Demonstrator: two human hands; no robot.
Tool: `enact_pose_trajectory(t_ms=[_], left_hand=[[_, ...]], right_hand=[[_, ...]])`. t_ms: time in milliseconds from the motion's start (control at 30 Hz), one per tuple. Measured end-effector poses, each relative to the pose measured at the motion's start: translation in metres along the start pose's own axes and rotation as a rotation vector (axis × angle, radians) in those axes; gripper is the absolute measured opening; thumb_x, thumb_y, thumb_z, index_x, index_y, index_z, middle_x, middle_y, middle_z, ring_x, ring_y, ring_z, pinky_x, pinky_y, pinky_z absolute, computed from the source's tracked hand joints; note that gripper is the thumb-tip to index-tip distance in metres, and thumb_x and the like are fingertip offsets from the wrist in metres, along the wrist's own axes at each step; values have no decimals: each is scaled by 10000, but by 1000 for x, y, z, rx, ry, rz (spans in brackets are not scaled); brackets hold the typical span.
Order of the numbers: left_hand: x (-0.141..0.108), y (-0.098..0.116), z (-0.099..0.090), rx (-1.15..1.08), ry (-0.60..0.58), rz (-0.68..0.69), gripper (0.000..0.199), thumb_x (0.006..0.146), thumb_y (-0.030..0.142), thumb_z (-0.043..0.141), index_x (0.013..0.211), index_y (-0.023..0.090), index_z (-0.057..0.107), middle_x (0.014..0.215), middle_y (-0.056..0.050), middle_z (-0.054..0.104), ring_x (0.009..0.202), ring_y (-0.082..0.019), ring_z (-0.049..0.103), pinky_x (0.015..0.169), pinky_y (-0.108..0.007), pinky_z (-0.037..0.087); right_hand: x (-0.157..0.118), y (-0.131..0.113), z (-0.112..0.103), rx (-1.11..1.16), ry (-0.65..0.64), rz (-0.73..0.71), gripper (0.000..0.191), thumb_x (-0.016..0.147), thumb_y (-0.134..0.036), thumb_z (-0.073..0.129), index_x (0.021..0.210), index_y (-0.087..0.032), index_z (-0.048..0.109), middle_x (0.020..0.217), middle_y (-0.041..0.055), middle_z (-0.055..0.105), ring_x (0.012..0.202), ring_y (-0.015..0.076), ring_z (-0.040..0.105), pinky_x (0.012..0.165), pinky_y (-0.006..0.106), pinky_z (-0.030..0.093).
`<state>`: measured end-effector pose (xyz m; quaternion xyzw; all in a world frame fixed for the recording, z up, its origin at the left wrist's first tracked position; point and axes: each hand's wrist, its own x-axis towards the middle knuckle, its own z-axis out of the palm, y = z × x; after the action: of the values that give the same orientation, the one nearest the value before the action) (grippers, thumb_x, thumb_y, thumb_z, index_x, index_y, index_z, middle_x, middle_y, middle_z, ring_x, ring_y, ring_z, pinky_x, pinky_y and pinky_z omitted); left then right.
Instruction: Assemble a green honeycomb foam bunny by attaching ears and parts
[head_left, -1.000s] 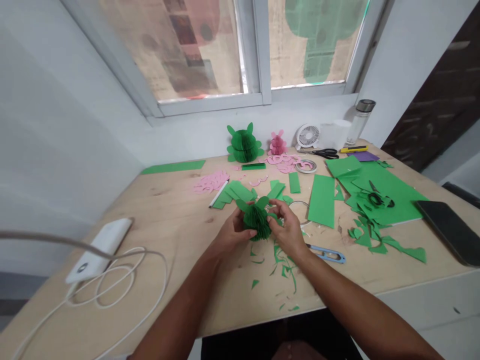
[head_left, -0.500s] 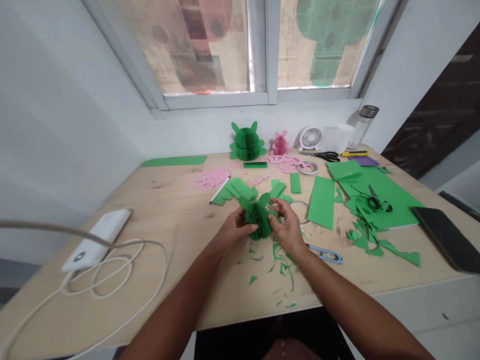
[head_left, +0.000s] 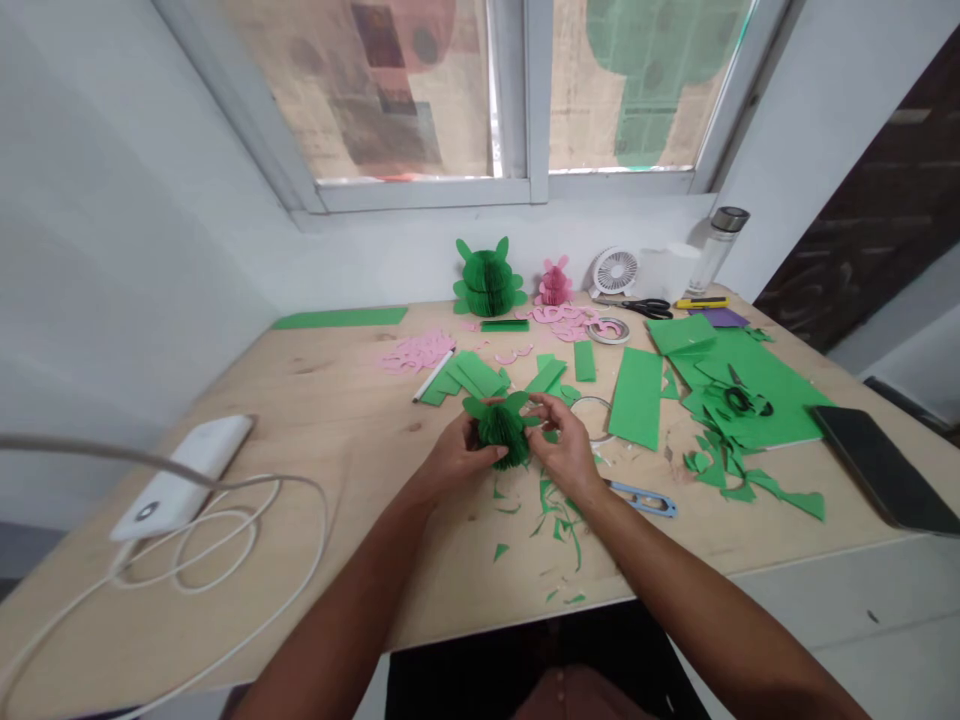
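A wooden bench [head_left: 315, 400] spreads before you. A blue tool [head_left: 643, 498] lies near you at one o'clock. At twelve, your left hand [head_left: 459, 460] and right hand [head_left: 562, 447] grip the pleated green paper figure [head_left: 504, 432] from either side. Beyond, at twelve, a larger green figure [head_left: 489, 283] stands near the wall [head_left: 375, 260].

A pale wooden tabletop [head_left: 352, 420] carries a white rectangular device [head_left: 184, 478] and looped cable [head_left: 325, 515] at left. Along its rear edge stand a large green paper figure [head_left: 489, 283], a small pink counterpart [head_left: 553, 286], a white fan [head_left: 615, 271] and a lidded bottle [head_left: 718, 252]. Pink offcuts [head_left: 418, 352] and a green rectangle [head_left: 636, 397] lie mid-table; a dark phone [head_left: 881, 468] lies at right.
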<state>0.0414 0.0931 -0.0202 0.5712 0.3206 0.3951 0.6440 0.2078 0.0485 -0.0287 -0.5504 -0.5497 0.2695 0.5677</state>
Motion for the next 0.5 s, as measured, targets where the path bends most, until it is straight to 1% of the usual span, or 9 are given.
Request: enact_pose_trajectory(t_ms=[167, 333, 500], left_hand=[[0, 1, 0, 18, 4, -2, 605, 585, 194, 814, 1149, 208, 595, 1041, -66, 696, 978, -256, 645, 891, -398, 492], [1, -2, -1, -10, -32, 18, 573, 612, 181, 798, 1147, 197, 595, 1102, -86, 675, 1021, -260, 629, 896, -389, 480], [1, -4, -3, -34, -51, 34, 556, 618, 172, 797, 1140, 201, 605, 1117, -91, 670, 1028, -260, 622, 894, -380, 476]], right_hand=[[0, -1, -1, 19, -9, -3, 399, 715, -143, 529, 1102, -202, 605, 961, 43, 706, 896, 190, 651, 774, 318, 494], [0, 1, 0, 19, -5, 7, 401, 715, -137, 519, 1104, -191, 597, 1006, 64, 712, 936, 205, 657, 799, 341, 499], [-2, 1, 0, 31, 2, 14, 420, 708, -114, 505, 1109, -200, 592, 1014, 60, 716, 966, 204, 661, 819, 343, 504]])
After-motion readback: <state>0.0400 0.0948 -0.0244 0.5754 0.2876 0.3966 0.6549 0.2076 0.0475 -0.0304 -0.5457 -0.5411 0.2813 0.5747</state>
